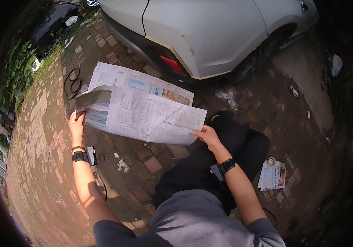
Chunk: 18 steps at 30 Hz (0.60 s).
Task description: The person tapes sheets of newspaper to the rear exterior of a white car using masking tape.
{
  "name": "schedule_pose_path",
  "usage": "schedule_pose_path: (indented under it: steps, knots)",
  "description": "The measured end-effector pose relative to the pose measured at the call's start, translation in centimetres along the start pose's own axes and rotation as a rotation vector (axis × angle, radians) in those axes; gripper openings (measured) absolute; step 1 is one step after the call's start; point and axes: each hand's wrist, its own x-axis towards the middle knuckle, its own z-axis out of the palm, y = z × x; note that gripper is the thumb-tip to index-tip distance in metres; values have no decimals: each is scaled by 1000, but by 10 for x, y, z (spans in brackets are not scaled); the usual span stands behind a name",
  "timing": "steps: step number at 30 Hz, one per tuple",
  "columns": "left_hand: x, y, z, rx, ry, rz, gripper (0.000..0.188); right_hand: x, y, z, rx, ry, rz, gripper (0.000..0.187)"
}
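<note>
A broad newspaper sheet (143, 111) is stretched out between my two hands, its printed side facing up. My left hand (76, 125) pinches its lower left corner, beside a colour picture. At the lower right corner, my right hand (207, 136) grips the edge between thumb and fingers. The sheet is folded, and an upper layer shows past its far edge. Just beyond it stands a silver car (209, 37), with yellowish masking tape (217, 75) along its lower body edge and a red light (170, 61) at its corner.
Folded newspapers (272, 181) lie on the brick paving at the right, with a tape roll (271, 161) on top. A black coiled cable (73, 84) lies at the left. Crumpled clear plastic (227, 98) and scraps of litter are near the car. Green plants (17, 78) grow at the far left.
</note>
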Motion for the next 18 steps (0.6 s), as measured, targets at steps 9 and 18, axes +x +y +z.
schedule_pose_path:
  steps: [9, 18]
  knots:
    - [21, 22, 74, 43, -223, 63, 20, 32, -16, -38, -112, 221, -178, 25]
    - [-28, 146, 118, 155, -466, 328, 39, 28, -99, 51, -817, 55, -642, 82]
